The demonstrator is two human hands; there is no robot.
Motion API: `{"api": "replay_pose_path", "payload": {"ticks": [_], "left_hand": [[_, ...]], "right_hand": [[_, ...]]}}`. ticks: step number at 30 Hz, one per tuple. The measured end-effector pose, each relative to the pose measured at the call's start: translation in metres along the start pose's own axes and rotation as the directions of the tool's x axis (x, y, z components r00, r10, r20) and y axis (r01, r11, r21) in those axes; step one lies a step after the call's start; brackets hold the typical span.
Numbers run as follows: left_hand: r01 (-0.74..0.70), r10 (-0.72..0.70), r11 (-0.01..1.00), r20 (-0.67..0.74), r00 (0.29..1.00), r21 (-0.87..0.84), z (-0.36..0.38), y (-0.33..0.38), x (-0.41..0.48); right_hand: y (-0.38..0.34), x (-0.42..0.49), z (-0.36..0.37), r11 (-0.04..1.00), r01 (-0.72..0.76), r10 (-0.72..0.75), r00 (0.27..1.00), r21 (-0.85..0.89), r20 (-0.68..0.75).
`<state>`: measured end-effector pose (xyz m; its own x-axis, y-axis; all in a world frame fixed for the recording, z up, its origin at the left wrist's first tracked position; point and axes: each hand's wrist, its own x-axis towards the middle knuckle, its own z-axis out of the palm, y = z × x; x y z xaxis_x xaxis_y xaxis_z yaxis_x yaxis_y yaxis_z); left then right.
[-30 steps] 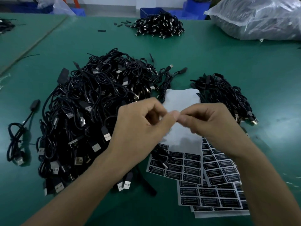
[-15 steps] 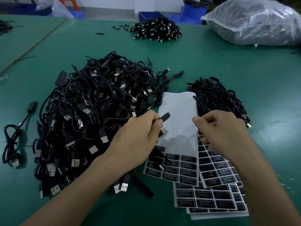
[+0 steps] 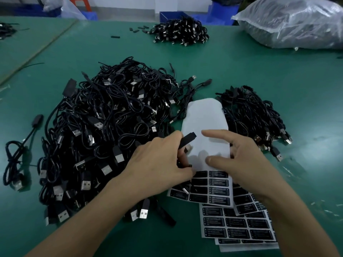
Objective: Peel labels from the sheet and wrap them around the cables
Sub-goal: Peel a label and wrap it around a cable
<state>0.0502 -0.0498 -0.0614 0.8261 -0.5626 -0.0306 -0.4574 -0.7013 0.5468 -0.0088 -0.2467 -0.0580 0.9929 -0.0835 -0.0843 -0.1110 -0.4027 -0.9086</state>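
I see the left hand (image 3: 157, 164) gripping a black cable (image 3: 187, 140) by its plug end, just over the label sheet (image 3: 204, 115). The right hand (image 3: 243, 162) is over the sheet's bare white part, fingers loose. A big cable pile (image 3: 104, 127) lies to the left, a smaller pile (image 3: 256, 115) to the right.

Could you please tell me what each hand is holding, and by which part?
The left hand grips a black cable near its connector end; the right hand holds nothing.
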Motion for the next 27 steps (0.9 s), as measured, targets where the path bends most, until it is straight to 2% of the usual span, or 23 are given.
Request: {"api": "replay_pose_path", "payload": {"ticks": [4, 9, 13, 19, 27], "left_hand": [[-0.010, 0.010, 1.000, -0.027, 1.000, 0.012, 0.002, 0.000, 0.001], [-0.002, 0.003, 1.000, -0.033, 0.999, 0.005, 0.003, 0.000, 0.000], [-0.004, 0.005, 1.000, -0.036, 0.999, 0.024, 0.003, 0.001, 0.000], [0.025, -0.025, 1.000, -0.076, 0.997, -0.009, 0.004, 0.002, 0.001], [0.047, -0.053, 0.996, -0.089, 0.995, -0.072, 0.003, 0.004, 0.000]], "right_hand": [[0.003, -0.002, -0.004, 0.999, 0.009, -0.008, 0.999, 0.033, -0.034], [0.000, -0.003, 0.003, 1.000, 0.018, -0.018, 0.999, -0.001, 0.044], [0.001, -0.003, 0.008, 1.000, 0.000, 0.000, 1.000, 0.014, 0.001], [-0.004, -0.005, 0.005, 0.981, 0.007, -0.012, 1.000, 0.192, 0.024], [-0.008, -0.008, 0.006, 0.973, 0.028, -0.043, 0.997, 0.231, 0.059]]}}
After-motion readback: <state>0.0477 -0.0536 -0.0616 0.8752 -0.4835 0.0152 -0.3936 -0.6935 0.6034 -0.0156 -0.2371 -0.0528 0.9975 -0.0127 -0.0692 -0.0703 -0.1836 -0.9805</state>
